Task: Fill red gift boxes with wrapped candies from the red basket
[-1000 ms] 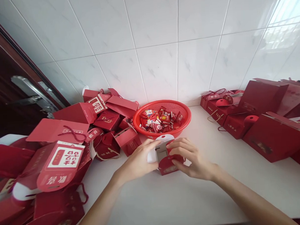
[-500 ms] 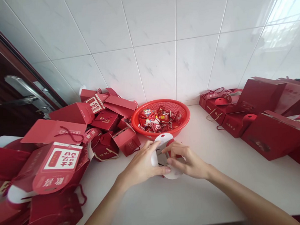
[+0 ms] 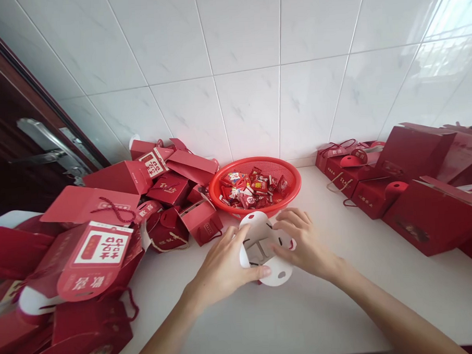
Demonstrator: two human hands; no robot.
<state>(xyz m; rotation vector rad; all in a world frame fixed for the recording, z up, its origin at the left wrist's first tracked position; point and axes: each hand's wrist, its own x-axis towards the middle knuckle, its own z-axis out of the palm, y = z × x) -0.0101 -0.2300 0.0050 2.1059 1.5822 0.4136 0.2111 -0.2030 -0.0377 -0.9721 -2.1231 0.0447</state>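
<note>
Small box [image 3: 259, 250] sits on the counter [image 3: 324, 319] at near centre, just in front of the red basket [image 3: 296, 189] of wrapped sweets [image 3: 248, 189]. Top up, white-lined flaps spread, grey bottom visible, nothing seen inside.

Your left hand [image 3: 223, 265] holds the box's left side: fingers wrap the left flap, thumb lies by the near flap [image 3: 278, 274]. Your right hand [image 3: 310, 246] is at the right side, fingers bent, a moderate gap between thumb and index, the lining of the right flap showing in that gap. Can't tell whether those fingers pinch the card or only touch it.

Step in hand looks like spreading the flaps. To do it well: let the left hand steady the box, push each flap outward from its inner face, and bend along the crease. Go easy around the slots and holes; thin card there would likely tear first. Watch the far flap [image 3: 254, 224], close to the basket; a hard push could nudge it. Keep your left thumb from covering the opening.

Elsewhere: heaped red boxes [image 3: 89, 261] on the left, more red cartons [image 3: 433, 218] on the right, both well apart from your hands.
</note>
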